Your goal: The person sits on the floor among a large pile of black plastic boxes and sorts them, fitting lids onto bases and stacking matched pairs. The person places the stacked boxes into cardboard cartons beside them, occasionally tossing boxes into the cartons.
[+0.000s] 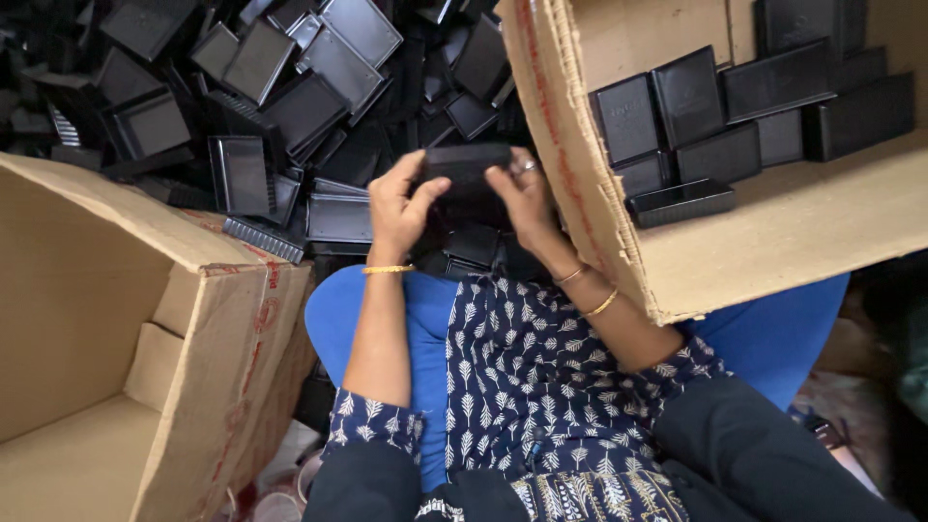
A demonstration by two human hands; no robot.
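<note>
Both hands pinch one black case (467, 162) btwn them: left hand (398, 205) clamped on its left end, right hand (523, 196) on its right end, fingers pressed to it. Case sits just above the lap, w/ a big heap of loose parts (261, 87) beyond it. Right of case, box (773, 242) holds approx a dozen stacked cases (735, 106); left box (87, 319) looks bare inside, so most seems left.

There is one view only, from a camera on the person's head, looking steeply down over their lap. It sits close: the left hand (398, 208) and right hand (527, 198) fill the centre, an open brown cardboard box (116, 319) at lower left, a second brown cardboard box (802, 222) at upper right.
</note>
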